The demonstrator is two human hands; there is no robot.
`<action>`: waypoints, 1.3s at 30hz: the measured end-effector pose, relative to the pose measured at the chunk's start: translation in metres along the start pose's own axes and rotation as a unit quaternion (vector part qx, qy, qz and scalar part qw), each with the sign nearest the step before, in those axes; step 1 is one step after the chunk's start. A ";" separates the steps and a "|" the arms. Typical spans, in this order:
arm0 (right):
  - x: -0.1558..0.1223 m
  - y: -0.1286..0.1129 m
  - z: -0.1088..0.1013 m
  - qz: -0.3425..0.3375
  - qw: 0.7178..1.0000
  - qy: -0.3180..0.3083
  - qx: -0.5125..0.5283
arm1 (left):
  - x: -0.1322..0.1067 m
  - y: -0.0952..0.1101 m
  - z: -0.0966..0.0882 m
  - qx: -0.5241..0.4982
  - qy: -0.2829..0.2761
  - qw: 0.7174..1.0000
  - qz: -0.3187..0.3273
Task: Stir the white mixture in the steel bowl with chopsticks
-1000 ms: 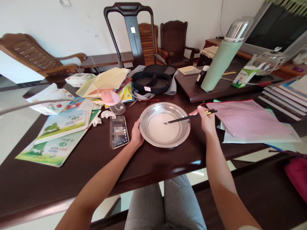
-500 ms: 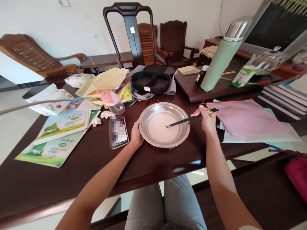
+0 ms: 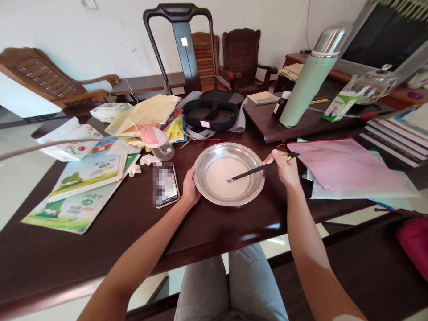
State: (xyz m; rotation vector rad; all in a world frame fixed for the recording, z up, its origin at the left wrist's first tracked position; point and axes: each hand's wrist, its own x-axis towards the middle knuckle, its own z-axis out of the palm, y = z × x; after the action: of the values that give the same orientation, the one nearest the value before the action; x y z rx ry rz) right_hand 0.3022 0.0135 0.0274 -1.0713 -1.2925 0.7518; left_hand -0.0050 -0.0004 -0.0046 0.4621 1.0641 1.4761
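A round stainless-steel basin [image 3: 252, 191] stands on the dark wooden table, with a milky white liquid [image 3: 220, 178] in its bottom. My left hand [image 3: 191, 187] grips the basin's left rim; its fingertips are partly hidden behind the metal. Black chopsticks [image 3: 256, 169] with yellow bands are held in my right hand [image 3: 284, 167], beyond the basin's right edge. They slant down to the left, and their tips are in the white liquid. Left of my left hand lies a phone [image 3: 172, 198] with a blurred screen.
Left are booklets [image 3: 90, 178], a tissue box [image 3: 72, 142] and a pink-lidded cup [image 3: 162, 147]. Behind the basin lies an open black case [image 3: 214, 116]. To the right are a pink pouch [image 3: 347, 160], a green thermos [image 3: 307, 84] and stacked books [image 3: 394, 142].
My right hand has shifted slightly left, and the chopstick tips have moved left and a little nearer to me in the liquid. My left hand and the basin stay put.
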 end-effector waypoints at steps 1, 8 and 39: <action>-0.001 -0.001 0.001 0.003 1.000 -0.024 -0.006 | 0.000 0.000 0.000 -0.001 -0.001 1.000 0.002; 0.001 -0.001 0.000 -0.004 0.999 0.037 -0.011 | 0.000 0.000 0.000 0.001 -0.006 1.000 0.003; -0.001 -0.001 0.002 -0.005 0.999 -0.044 -0.012 | 0.000 0.000 0.001 0.002 -0.002 1.000 0.004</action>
State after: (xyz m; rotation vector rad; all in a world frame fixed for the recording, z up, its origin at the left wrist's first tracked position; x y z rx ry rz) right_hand 0.3003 0.0122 0.0274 -1.0601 -1.3851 0.7844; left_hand -0.0047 -0.0003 -0.0040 0.4732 1.0641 1.4798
